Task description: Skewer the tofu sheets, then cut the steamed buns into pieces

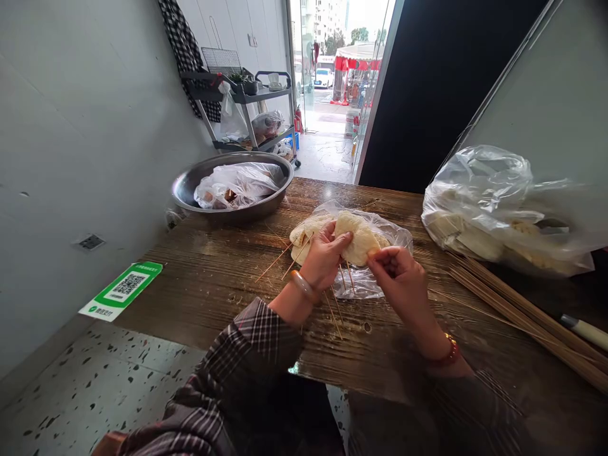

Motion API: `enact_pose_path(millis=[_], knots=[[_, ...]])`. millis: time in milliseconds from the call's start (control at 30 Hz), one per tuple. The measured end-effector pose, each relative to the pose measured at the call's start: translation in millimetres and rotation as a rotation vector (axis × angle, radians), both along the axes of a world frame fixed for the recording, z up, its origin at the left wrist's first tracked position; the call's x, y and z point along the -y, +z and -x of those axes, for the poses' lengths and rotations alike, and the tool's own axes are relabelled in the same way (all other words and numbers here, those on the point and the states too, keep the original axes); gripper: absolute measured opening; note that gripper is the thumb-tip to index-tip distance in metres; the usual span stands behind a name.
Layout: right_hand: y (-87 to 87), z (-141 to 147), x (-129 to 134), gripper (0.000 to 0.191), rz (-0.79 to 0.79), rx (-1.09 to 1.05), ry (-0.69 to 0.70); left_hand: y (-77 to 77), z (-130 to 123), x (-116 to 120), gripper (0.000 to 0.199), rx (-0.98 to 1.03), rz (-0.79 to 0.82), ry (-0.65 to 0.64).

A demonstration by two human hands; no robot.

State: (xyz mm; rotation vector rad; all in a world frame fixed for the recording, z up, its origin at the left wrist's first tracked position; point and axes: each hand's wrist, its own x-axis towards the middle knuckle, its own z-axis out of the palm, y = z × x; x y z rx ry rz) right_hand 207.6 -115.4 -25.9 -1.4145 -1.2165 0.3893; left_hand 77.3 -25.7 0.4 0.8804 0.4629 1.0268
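Observation:
A pale, flat, round piece of food (357,237) is held up over the middle of the wooden table. My left hand (327,253) grips its left side, thumb on top. At its lower right edge, my right hand (399,275) pinches with thumb and forefinger; a thin stick runs from near these fingers toward the right. Behind and below lie more pale pieces (299,235) with thin skewers (274,263) sticking out, on a clear plastic bag (401,237). My hands partly hide the pile.
A metal basin (256,209) with a bagged item stands at the back left. Plastic bags of pale pieces (475,215), a bundle of long sticks (517,304) and a handled tool (589,330) lie right. A QR-code card (124,288) is at the left edge.

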Motion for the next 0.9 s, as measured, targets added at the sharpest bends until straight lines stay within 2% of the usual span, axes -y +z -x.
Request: enact_pose_path(millis=[200,333,433,567,667,900], knots=[[-0.3,0,-1,0.027,0.026,-0.139,0.026,-3.0,-2,2,0.046,-0.022,-0.025,0.000],[-0.7,-1,-2,0.028,0.050,-0.177,0.102,1.2,4,-4,0.046,-0.021,0.005,0.050],[-1.0,-1,-3,0.030,0.104,-0.150,0.154,6.2,9,-10,0.043,0.017,0.032,0.110],[0.4,-1,-2,0.026,0.168,-0.008,0.191,10.4,14,-17,0.037,0.032,0.053,0.168],[1.7,-1,-1,0.026,0.147,0.075,0.167,11.0,16,-20,0.037,0.050,0.043,0.198],[1.4,-1,-1,0.026,0.114,0.116,0.069,9.9,16,-17,0.040,0.008,-0.030,0.218]])
